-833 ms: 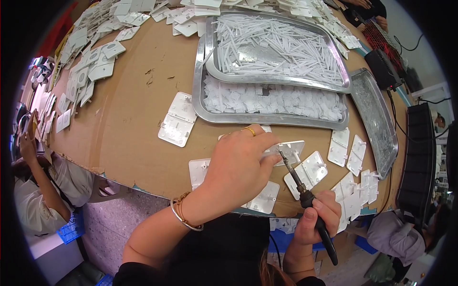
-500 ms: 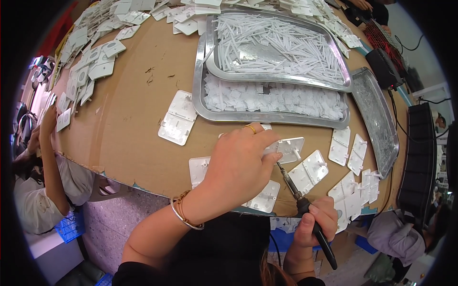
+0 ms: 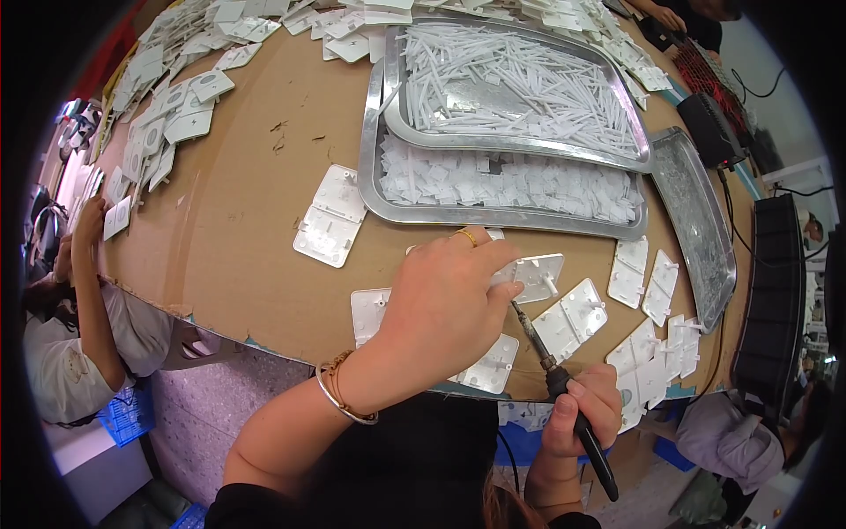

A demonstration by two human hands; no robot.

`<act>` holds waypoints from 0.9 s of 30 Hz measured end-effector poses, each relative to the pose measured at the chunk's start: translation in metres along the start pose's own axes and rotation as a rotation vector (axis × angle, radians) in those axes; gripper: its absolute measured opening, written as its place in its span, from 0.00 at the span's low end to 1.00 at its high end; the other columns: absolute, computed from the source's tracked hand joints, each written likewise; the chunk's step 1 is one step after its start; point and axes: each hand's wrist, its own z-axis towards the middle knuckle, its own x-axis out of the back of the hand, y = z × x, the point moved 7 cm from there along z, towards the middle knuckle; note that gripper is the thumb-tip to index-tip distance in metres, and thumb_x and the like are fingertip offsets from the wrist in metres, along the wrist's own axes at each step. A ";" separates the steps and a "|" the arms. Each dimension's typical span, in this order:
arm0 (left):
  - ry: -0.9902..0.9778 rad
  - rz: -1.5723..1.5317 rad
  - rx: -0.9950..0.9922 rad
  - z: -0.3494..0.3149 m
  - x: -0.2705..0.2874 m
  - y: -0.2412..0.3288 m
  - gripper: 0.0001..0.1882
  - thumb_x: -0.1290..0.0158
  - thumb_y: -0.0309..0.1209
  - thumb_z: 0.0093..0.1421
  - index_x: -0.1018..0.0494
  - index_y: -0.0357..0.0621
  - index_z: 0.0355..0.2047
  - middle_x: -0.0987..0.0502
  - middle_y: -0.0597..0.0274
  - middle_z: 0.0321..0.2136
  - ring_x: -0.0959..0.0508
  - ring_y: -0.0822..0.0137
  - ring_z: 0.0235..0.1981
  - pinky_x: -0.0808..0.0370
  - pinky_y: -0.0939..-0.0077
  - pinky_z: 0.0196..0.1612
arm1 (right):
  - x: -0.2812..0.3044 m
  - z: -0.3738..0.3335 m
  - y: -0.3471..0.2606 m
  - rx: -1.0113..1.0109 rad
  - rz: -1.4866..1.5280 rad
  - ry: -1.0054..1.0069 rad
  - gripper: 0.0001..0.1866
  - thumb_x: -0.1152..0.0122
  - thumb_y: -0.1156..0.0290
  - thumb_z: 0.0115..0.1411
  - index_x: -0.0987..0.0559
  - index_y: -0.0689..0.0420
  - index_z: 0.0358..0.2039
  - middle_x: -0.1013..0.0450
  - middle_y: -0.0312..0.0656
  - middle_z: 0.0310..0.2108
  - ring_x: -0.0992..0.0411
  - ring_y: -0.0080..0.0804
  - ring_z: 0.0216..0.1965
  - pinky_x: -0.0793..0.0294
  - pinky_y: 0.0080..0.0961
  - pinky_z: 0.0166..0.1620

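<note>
Pinching a panel (image 3: 539, 275), the left hand (image 3: 449, 295) holds steady; the right hand (image 3: 585, 408), clasping an iron (image 3: 558, 380), has the tip (image 3: 518, 310) drawn back toward the panel's near edge.

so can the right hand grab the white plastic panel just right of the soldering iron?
Probably not: the right hand is gripping the soldering iron. The white plastic panel itself lies mostly uncovered.

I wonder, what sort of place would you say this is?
Probably an assembly workshop: the right hand holds a soldering iron, two metal trays hold small parts, and white panels lie heaped.
</note>
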 end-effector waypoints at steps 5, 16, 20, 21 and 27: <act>-0.007 0.010 0.001 0.000 0.000 -0.001 0.11 0.43 0.28 0.51 0.26 0.35 0.35 0.27 0.54 0.28 0.26 0.53 0.31 0.30 0.66 0.33 | -0.001 0.000 0.001 -0.004 0.003 -0.012 0.08 0.41 0.74 0.52 0.27 0.58 0.34 0.31 0.39 0.23 0.35 0.32 0.20 0.35 0.30 0.29; -0.011 -0.007 -0.006 0.001 -0.001 0.000 0.11 0.43 0.28 0.51 0.26 0.35 0.35 0.27 0.54 0.29 0.26 0.53 0.30 0.30 0.67 0.33 | 0.004 -0.008 0.008 -0.084 -0.039 0.097 0.08 0.44 0.69 0.57 0.28 0.60 0.33 0.33 0.41 0.28 0.36 0.34 0.27 0.34 0.31 0.32; -0.006 0.007 -0.008 0.001 0.000 0.000 0.11 0.43 0.28 0.51 0.26 0.35 0.35 0.27 0.54 0.28 0.26 0.53 0.30 0.30 0.67 0.33 | 0.002 -0.007 0.007 -0.079 -0.061 0.057 0.09 0.43 0.69 0.57 0.28 0.60 0.34 0.33 0.42 0.29 0.35 0.34 0.28 0.33 0.31 0.32; -0.003 0.005 -0.012 0.001 0.000 0.001 0.11 0.43 0.28 0.51 0.26 0.35 0.35 0.27 0.54 0.28 0.26 0.53 0.30 0.30 0.67 0.33 | 0.002 -0.008 0.008 -0.079 -0.061 0.056 0.09 0.43 0.69 0.57 0.28 0.60 0.34 0.33 0.42 0.29 0.35 0.34 0.28 0.33 0.31 0.32; -0.023 0.012 0.007 0.002 -0.001 0.000 0.11 0.43 0.28 0.51 0.26 0.35 0.35 0.27 0.54 0.28 0.26 0.53 0.30 0.30 0.66 0.32 | 0.003 -0.008 0.007 -0.076 -0.041 0.065 0.09 0.42 0.69 0.57 0.28 0.61 0.35 0.32 0.43 0.29 0.35 0.35 0.29 0.32 0.32 0.34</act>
